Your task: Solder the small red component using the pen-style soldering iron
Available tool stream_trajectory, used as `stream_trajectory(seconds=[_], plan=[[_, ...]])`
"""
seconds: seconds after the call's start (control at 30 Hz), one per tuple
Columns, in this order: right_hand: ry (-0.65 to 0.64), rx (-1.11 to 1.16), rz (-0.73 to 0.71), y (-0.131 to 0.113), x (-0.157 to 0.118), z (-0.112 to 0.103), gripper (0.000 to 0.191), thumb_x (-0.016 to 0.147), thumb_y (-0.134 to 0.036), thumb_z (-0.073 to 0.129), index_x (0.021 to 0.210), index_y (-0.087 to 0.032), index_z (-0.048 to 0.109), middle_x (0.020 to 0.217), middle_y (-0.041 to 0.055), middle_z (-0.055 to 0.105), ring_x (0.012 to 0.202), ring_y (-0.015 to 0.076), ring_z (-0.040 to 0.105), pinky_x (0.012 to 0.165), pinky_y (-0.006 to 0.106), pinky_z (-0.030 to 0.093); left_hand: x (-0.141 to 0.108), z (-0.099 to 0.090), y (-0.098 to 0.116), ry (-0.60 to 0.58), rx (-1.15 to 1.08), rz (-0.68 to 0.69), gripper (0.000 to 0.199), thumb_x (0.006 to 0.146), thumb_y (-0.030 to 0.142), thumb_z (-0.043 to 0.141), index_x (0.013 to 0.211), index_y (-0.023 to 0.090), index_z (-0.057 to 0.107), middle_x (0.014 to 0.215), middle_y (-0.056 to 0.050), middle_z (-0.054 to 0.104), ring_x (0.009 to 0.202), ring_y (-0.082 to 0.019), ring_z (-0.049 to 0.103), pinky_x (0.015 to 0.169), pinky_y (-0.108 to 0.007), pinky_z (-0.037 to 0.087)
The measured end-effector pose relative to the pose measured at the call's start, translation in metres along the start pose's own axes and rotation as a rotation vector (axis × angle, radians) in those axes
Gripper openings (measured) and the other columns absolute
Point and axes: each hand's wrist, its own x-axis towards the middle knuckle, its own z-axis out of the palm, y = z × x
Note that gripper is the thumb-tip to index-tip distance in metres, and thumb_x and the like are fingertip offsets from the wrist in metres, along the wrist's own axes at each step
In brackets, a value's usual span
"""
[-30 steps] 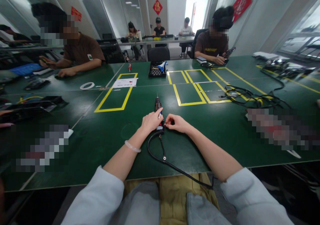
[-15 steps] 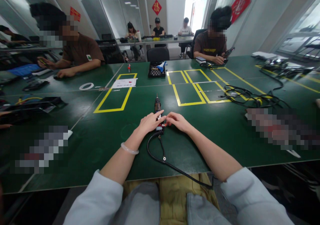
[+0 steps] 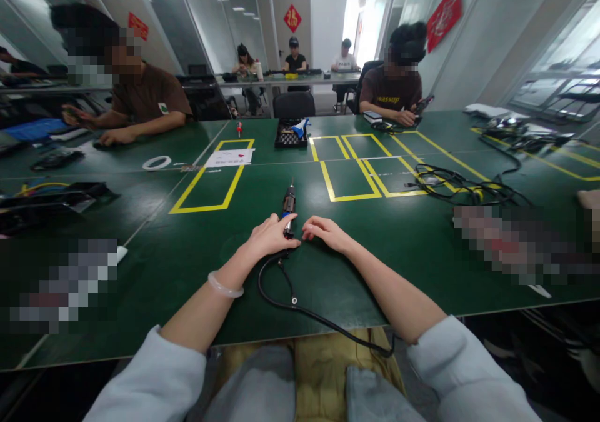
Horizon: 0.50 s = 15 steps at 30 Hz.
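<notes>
A slim corded electric screwdriver (image 3: 289,204), with a thin bit pointing away from me, a blue band and a silver body, lies on the green table. My left hand (image 3: 272,237), with a pale bangle at the wrist, is closed over its rear part, thumb and forefinger on either side of the body. The handle's back end is partly hidden under that hand. From there a black cable (image 3: 300,307) with a small ring connector loops towards the table's front edge. Just right of the tool, my right hand (image 3: 327,232) hovers with bent, slightly parted fingers, apart from the tool.
Yellow tape rectangles (image 3: 198,209) mark the table. Beyond are a black box (image 3: 289,140) of small parts, a paper sheet (image 3: 229,157), a white tape ring (image 3: 157,163) and a red-handled tool (image 3: 239,129). Tangled black cables (image 3: 450,181) lie right. Co-workers sit across.
My left hand has shifted left with the screwdriver, which now tilts slightly. The right hand has come away from the tool's red part, leaving a gap.
</notes>
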Motion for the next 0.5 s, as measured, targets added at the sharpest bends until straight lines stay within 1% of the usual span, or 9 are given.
stream_trajectory(seconds=[0.07,0.13,0.23,0.33,0.43,0.5], plan=[[0.005,-0.006,0.018,0.002,0.000,-0.001,0.035,0.088,-0.050,0.052,0.092,-0.015,0.059,0.082,0.0058,0.069,0.071,0.0137,0.061,0.073,0.028,0.049,-0.001,-0.003,-0.018,-0.016,0.027,-0.025,0.092,0.066,0.074,0.053,0.147,0.040,0.026,0.117,-0.012,0.049,0.106,-0.035,0.055,0.081,-0.040,0.044],[0.007,-0.022,0.027,0.002,0.000,-0.001,0.033,0.089,-0.048,0.052,0.092,-0.015,0.059,0.082,0.0059,0.069,0.071,0.0138,0.061,0.073,0.028,0.049,-0.001,-0.007,-0.045,-0.030,0.049,-0.070,0.094,0.066,0.075,0.053,0.148,0.038,0.025,0.117,-0.012,0.049,0.104,-0.034,0.056,0.081,-0.039,0.044],[-0.002,-0.068,0.018,0.001,-0.002,-0.001,0.030,0.089,-0.044,0.052,0.091,-0.015,0.060,0.083,0.0059,0.070,0.072,0.0138,0.061,0.073,0.028,0.048,0.001,-0.014,-0.096,-0.040,0.055,-0.122,0.096,0.065,0.074,0.052,0.148,0.032,0.027,0.114,-0.013,0.052,0.102,-0.033,0.057,0.082,-0.037,0.044],[-0.008,-0.106,0.012,-0.002,-0.003,-0.001,0.029,0.090,-0.043,0.051,0.091,-0.015,0.061,0.083,0.0056,0.070,0.073,0.0137,0.061,0.074,0.027,0.048,0.003,-0.023,-0.154,-0.042,0.035,-0.120,0.098,0.065,0.070,0.055,0.148,0.022,0.030,0.109,-0.013,0.057,0.102,-0.032,0.056,0.085,-0.034,0.042],[-0.008,-0.120,0.017,-0.003,-0.004,0.000,0.029,0.090,-0.042,0.051,0.091,-0.015,0.061,0.083,0.0055,0.070,0.074,0.0138,0.061,0.073,0.027,0.048,0.004,-0.035,-0.205,-0.045,0.002,-0.142,0.098,0.064,0.067,0.058,0.146,0.018,0.035,0.113,-0.013,0.059,0.100,-0.031,0.057,0.084,-0.033,0.043],[-0.007,-0.124,0.019,-0.004,-0.004,0.001,0.029,0.090,-0.042,0.051,0.090,-0.015,0.062,0.083,0.0055,0.070,0.074,0.0139,0.061,0.073,0.027,0.048,0.001,-0.042,-0.232,-0.039,-0.012,-0.176,0.099,0.062,0.064,0.062,0.144,0.015,0.038,0.118,-0.014,0.060,0.099,-0.029,0.057,0.083,-0.031,0.043]])
